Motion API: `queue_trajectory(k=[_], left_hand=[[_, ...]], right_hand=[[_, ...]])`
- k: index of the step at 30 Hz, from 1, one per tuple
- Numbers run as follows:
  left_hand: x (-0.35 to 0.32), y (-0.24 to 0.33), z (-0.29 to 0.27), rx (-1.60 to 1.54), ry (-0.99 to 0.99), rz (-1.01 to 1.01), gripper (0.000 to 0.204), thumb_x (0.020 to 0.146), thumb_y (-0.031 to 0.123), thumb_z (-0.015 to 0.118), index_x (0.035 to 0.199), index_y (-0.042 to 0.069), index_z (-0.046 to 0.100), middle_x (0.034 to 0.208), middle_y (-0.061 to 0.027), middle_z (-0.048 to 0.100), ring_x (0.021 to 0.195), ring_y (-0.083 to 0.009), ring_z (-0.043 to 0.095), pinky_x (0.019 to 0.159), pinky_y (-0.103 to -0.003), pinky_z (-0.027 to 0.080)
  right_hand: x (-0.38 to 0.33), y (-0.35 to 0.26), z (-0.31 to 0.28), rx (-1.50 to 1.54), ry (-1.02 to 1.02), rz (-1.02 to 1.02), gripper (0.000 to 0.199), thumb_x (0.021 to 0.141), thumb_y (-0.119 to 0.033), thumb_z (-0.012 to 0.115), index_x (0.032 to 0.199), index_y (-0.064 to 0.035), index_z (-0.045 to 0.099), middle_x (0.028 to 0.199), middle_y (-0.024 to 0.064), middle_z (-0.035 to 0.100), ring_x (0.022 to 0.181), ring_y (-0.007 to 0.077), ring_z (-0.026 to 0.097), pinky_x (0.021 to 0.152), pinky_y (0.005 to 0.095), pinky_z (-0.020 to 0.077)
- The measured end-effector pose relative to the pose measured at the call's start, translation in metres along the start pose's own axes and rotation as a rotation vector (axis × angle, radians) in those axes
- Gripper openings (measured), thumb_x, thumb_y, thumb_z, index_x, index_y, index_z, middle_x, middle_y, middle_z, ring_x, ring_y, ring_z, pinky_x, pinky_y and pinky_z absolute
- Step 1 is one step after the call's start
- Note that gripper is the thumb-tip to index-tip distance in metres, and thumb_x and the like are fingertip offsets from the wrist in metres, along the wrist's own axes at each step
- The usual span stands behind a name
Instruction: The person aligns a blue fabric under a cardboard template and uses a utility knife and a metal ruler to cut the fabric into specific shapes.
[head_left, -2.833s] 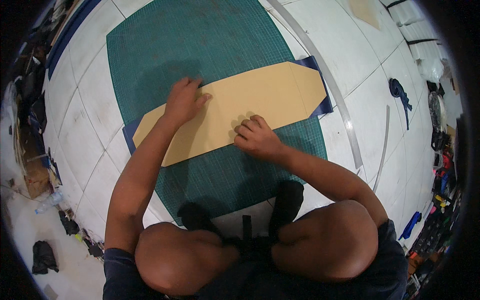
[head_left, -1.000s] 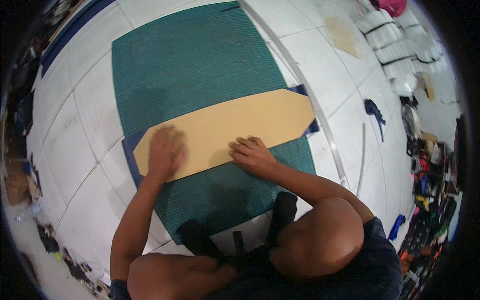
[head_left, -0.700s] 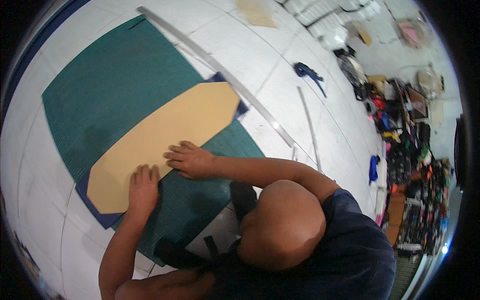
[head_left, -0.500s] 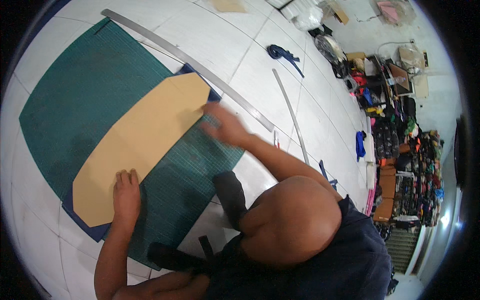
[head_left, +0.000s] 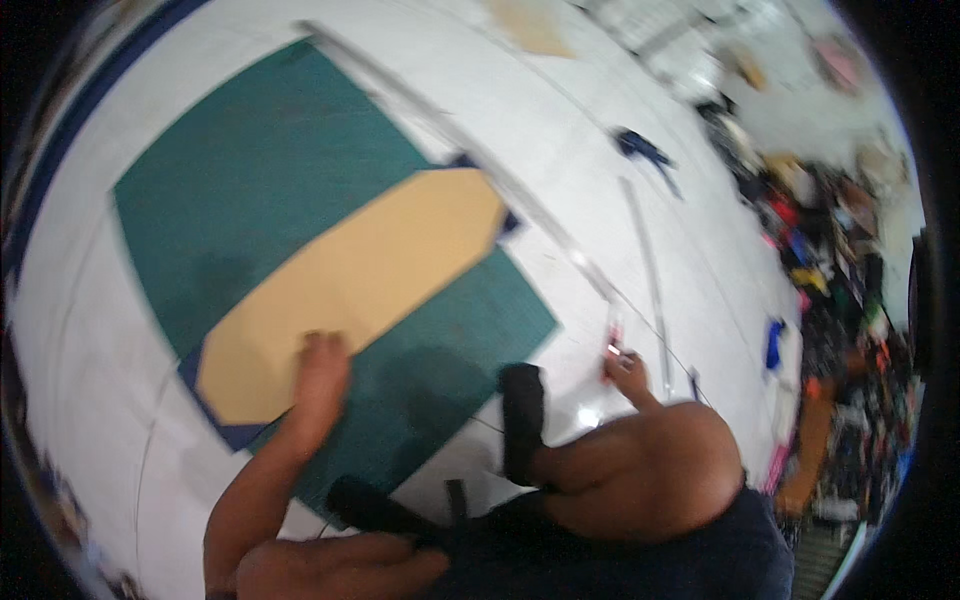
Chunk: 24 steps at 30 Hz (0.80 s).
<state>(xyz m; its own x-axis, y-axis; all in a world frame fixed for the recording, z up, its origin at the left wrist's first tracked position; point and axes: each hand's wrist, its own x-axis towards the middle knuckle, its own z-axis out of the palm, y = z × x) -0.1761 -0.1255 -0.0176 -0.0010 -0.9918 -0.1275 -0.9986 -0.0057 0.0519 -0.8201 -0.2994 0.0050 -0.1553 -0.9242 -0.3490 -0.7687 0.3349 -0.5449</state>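
Observation:
A long tan card template [head_left: 370, 270] with angled corners lies across a green cutting mat [head_left: 250, 150]. Dark blue fabric [head_left: 212, 412] shows from under both of its ends. My left hand [head_left: 323, 378] rests on the template's lower edge with fingers stretched out, pressing it down. Off the mat to the right, my right hand [head_left: 630, 377] has its fingers closed round a slim red-handled cutter knife [head_left: 612, 345] at floor level. The view is blurred, so the knife's details are not clear.
A long metal ruler [head_left: 470, 150] lies along the mat's far right side. Farther right are a thin metal strip [head_left: 648, 270] and a dark blue fabric bundle [head_left: 645, 150]. Piled goods [head_left: 840, 340] line the right wall. My feet stand at the mat's near edge.
My right hand has left the template's far end and moved right and down to the cutter knife, taking hold of it. My left hand stays on the template. The whole view has shifted.

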Motion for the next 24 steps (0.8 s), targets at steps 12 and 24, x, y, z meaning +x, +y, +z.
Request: queue_trajectory(k=[12, 24], left_hand=[[-0.014, -0.023, -0.032, -0.45, 0.257, -0.053, 0.053, 0.079, 0.012, 0.067, 0.129, -0.003, 0.057, 0.134, -0.0246, 0.051, 0.125, -0.0422, 0.052, 0.105, -0.05, 0.044], [-0.274, -0.022, -0.019, -0.558, 0.95, -1.045, 0.027, 0.082, 0.003, 0.067, 0.108, 0.006, 0.066, 0.098, -0.0152, 0.063, 0.093, -0.0356, 0.062, 0.085, -0.045, 0.051]], right_hand=[[0.126, -0.134, -0.062, -0.676, 0.063, -0.796, 0.028, 0.094, -0.019, 0.071, 0.107, 0.0037, 0.061, 0.098, 0.0164, 0.061, 0.092, 0.0317, 0.058, 0.082, 0.0428, 0.0477], [0.14, -0.474, 0.086, -0.793, -0.521, -1.303, 0.03, 0.092, -0.014, 0.072, 0.116, -0.0017, 0.059, 0.107, 0.0124, 0.063, 0.091, 0.0264, 0.062, 0.079, 0.0381, 0.0519]])
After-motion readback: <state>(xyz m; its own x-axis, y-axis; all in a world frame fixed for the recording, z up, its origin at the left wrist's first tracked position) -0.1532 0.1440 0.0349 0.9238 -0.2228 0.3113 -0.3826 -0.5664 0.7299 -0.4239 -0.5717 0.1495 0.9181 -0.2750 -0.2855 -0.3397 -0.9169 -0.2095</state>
